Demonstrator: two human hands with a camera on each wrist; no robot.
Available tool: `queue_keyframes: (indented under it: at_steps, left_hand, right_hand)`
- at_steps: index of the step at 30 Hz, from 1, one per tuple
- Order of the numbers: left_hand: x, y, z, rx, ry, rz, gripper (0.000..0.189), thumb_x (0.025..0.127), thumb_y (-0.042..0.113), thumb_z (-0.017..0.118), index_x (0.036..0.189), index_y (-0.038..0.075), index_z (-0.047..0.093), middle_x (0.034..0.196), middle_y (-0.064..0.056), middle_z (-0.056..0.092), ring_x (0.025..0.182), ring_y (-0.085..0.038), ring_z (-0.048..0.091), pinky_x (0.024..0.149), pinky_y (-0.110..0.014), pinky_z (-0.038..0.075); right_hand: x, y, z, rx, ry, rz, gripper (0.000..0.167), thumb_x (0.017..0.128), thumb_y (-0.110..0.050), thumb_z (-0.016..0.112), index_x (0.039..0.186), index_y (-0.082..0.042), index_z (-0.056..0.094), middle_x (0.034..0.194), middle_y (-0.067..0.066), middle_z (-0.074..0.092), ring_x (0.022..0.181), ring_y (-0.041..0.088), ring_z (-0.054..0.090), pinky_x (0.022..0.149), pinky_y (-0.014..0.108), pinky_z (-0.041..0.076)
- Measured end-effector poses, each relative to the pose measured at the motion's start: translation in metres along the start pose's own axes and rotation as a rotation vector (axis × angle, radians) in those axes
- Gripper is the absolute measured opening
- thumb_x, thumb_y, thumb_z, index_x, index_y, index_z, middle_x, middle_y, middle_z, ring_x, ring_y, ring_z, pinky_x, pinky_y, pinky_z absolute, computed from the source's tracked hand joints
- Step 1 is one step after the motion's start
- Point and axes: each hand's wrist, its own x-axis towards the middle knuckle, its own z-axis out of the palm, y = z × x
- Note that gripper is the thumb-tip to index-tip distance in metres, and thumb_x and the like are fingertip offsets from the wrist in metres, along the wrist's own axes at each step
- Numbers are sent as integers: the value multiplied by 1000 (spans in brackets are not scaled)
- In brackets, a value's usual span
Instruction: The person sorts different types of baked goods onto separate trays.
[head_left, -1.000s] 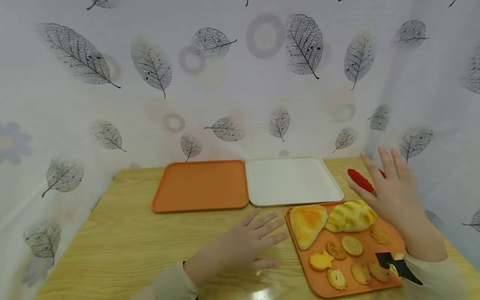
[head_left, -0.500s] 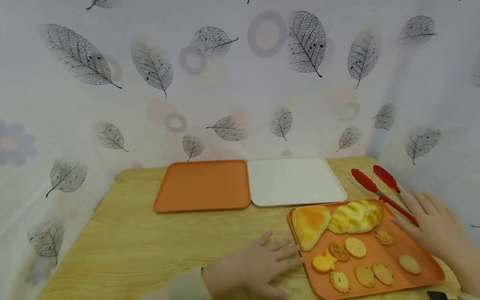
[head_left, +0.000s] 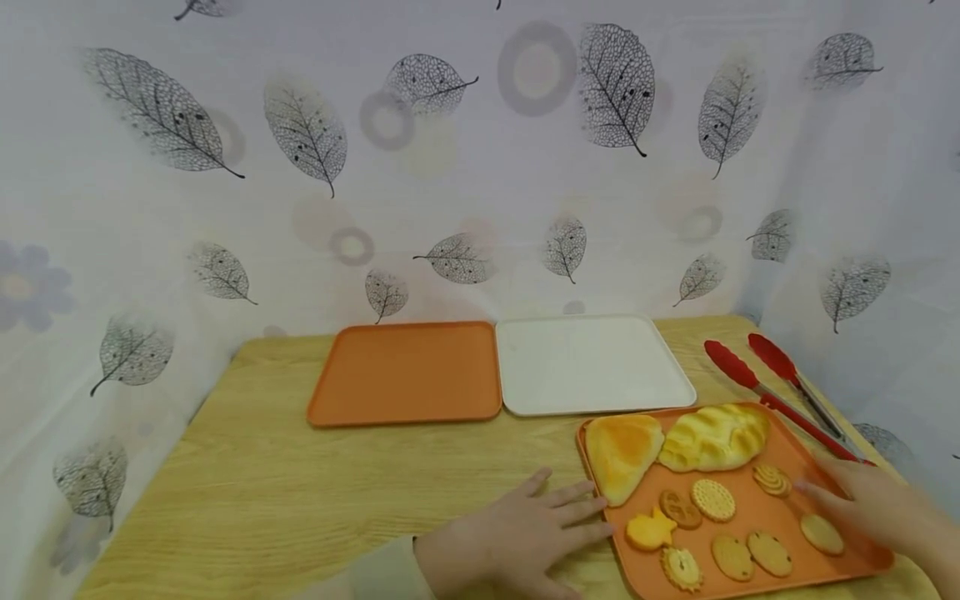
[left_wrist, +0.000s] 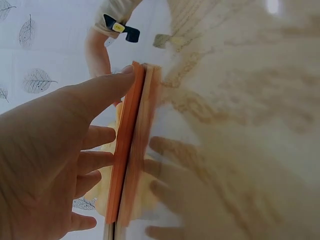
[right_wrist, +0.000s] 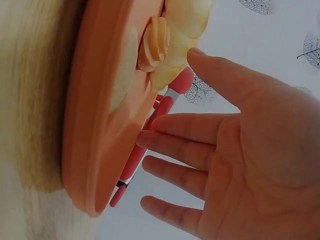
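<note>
Left hand: my left hand (head_left: 517, 533) is lying flat on the wooden table (head_left: 300, 500), fingers straight and a little spread, holding nothing. The fingertips (left_wrist: 127, 70) are touching the left rim of the food tray (head_left: 862, 487), I think to keep it from sliding.

Right hand: my right hand (head_left: 873, 508) is hovering at the right edge of the same tray, fingers (right_wrist: 185, 152) relaxed and open, gripping nothing. It is sitting close to the red tongs (head_left: 780, 392) but not touching them.

Food tray: it is resting near me on the right, carrying two breads (head_left: 712, 437) at the back and small cookies (head_left: 712, 498) in front.

Tongs: they are lying on the table just beside the tray, tips pointing away from me.

Other trays: an orange tray (head_left: 405, 371) and a white tray (head_left: 588, 362) are lying side by side farther back.
</note>
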Motion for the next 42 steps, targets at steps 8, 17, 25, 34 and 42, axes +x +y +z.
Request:
queue_keyframes:
  at_steps: [8, 17, 25, 34, 42]
  left_hand:
    - [3, 1, 1, -16, 14, 2, 74, 96, 69, 30, 156, 37, 2, 165, 13, 1, 153, -12, 0, 122, -51, 19]
    - [-7, -6, 8, -116, 31, -10, 72, 95, 70, 30, 156, 40, 5, 164, 15, 2, 153, -15, 6, 121, -55, 18]
    - [-38, -18, 20, -193, 76, -45, 74, 93, 71, 35, 156, 39, 11, 164, 13, 9, 153, -18, 12, 118, -61, 20]
    - [-83, -21, 29, -243, 160, -126, 70, 93, 70, 38, 152, 34, 32, 162, 10, 23, 151, -24, 22, 113, -65, 26]
    - [-119, -22, 38, -249, 235, -178, 64, 94, 68, 39, 146, 31, 44, 159, 8, 33, 146, -29, 33, 109, -67, 29]
  right_hand:
    - [-7, -3, -2, 90, -82, 34, 82, 101, -49, 44, 130, 28, 38, 120, 47, 51, 103, 61, 54, 80, 64, 47]
    - [-14, -14, -1, 113, -32, -12, 77, 98, -46, 54, 127, 25, 45, 122, 47, 50, 108, 63, 50, 82, 65, 46]
    - [-15, -34, 1, 142, -77, -71, 73, 97, -44, 56, 130, 20, 48, 125, 42, 53, 111, 59, 53, 84, 65, 47]
    - [-22, -63, 6, 77, -47, -226, 63, 93, -43, 62, 133, 4, 55, 131, 27, 59, 115, 47, 57, 83, 49, 54]
    - [-18, -82, 14, -47, 97, -416, 58, 87, -49, 67, 132, -13, 62, 130, 12, 65, 115, 34, 61, 81, 43, 56]
